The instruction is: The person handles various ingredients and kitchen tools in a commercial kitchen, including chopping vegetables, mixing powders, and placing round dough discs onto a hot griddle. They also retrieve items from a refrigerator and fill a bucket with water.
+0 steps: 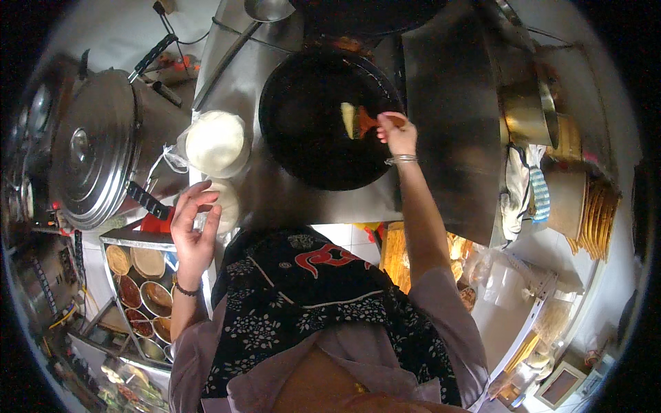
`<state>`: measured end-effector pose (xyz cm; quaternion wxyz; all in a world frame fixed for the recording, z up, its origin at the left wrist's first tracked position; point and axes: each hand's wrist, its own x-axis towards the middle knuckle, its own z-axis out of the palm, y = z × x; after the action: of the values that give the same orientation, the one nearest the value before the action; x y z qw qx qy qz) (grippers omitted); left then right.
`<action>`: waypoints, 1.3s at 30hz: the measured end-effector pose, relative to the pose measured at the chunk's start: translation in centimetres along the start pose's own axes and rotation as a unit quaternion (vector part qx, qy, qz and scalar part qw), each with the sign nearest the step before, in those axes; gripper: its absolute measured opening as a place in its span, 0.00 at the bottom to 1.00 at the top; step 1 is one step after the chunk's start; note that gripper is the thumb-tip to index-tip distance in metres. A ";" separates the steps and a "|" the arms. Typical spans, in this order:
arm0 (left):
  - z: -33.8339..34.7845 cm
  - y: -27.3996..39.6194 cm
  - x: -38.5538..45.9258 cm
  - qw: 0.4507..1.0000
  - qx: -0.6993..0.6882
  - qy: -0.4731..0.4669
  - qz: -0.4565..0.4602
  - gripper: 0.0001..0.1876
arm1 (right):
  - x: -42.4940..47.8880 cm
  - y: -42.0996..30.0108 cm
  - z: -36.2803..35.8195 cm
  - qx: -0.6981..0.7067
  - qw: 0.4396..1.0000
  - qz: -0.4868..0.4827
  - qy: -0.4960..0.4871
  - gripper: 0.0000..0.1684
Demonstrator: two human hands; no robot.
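Note:
My right hand grips a flat brush with a reddish-brown handle and pale bristles. The brush is over the right half of a round black pan, whose inside is dark; whether the bristles touch it I cannot tell. At the left, my left hand is raised with its fingers apart and holds nothing. It partly covers a second round pale item. Just beyond lies a round pale item in clear plastic, its contents not certain.
A long-handled ladle lies on the steel counter to the left of the pan. A large lidded steel pot stands at far left, above a rack of several sauce containers. Cloths hang at right, near a metal pot.

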<state>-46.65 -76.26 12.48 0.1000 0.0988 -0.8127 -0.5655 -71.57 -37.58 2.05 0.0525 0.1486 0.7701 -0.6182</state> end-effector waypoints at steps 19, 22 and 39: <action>-0.4 -0.9 1.1 0.999 0.027 -0.006 -0.020 0.11 | -7.7 2.9 4.9 -0.059 0.951 -0.104 -0.286 0.06; -0.5 -1.7 0.7 0.999 0.019 0.002 -0.036 0.11 | -7.0 2.7 -3.8 -0.221 0.949 -0.139 -0.177 0.04; 0.2 -1.7 2.9 0.998 0.029 -0.033 -0.035 0.12 | 0.5 -0.8 1.3 -0.047 0.989 -0.130 -0.058 0.08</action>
<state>-49.41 -77.43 10.93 0.0510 0.1113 -0.8277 -0.5477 -72.43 -38.93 2.40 0.0234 0.0088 0.8068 -0.5903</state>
